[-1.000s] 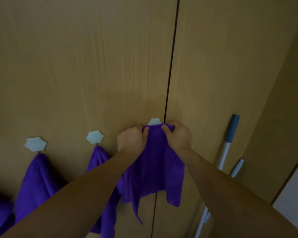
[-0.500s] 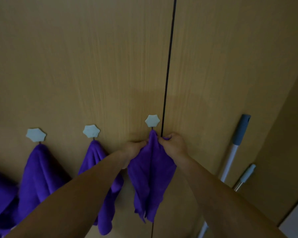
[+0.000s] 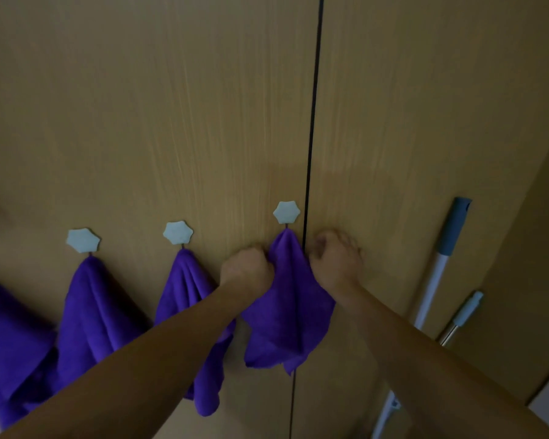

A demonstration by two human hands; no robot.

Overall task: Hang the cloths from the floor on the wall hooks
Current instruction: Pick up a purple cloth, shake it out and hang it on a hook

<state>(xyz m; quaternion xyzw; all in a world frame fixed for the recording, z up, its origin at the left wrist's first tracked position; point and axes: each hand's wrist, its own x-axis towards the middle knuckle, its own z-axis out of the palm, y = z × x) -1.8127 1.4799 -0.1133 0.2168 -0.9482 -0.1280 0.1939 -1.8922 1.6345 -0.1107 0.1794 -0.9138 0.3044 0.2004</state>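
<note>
- The wooden wall carried a row of star-shaped hooks, with other purple cloths hanging at the left.
- My purple cloth draped from the rightmost hook in soft folds. I judged it light and limp, best pinched near its top fold.
- My left hand gripped its left edge.
- My right hand was curled at its right edge. Whether it held fabric, I couldn't tell.
</note>
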